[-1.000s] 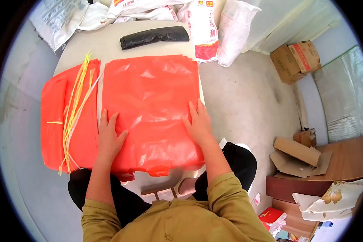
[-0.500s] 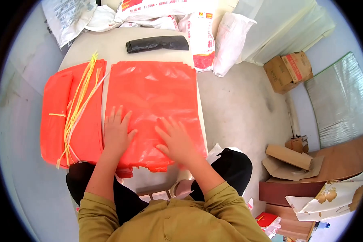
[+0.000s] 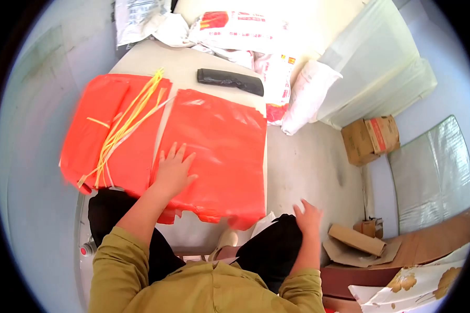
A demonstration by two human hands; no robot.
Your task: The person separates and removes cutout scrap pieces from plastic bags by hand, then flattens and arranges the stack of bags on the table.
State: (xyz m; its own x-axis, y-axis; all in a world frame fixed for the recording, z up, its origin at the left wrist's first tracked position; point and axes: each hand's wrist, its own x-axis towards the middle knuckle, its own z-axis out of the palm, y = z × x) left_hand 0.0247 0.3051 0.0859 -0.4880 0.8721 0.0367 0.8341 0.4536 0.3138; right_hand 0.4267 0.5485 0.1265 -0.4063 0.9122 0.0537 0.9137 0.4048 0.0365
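Note:
A stack of red plastic bags [image 3: 219,141] lies flat in front of me, its near edge ragged and hanging over the table edge. My left hand [image 3: 173,169] rests on the left part of this stack, fingers spread. Off to the right, above my right knee, is my right hand [image 3: 309,216]; its fingers are apart and it holds nothing I can see. A second pile of red plastic bags [image 3: 96,117] sits at the left, with a bundle of yellow and white ties [image 3: 128,130] lying across it.
Behind the bags a black plastic roll [image 3: 230,81] lies on the table [image 3: 146,57]. Printed white sacks [image 3: 240,31] are heaped at the back. A cardboard box [image 3: 371,140] stands on the floor to the right, and flattened cardboard [image 3: 355,245] lies nearer me.
My right hand has left the red bag stack and moved right, over my knee. My left hand stays on the stack. The whole view has shifted and tilted.

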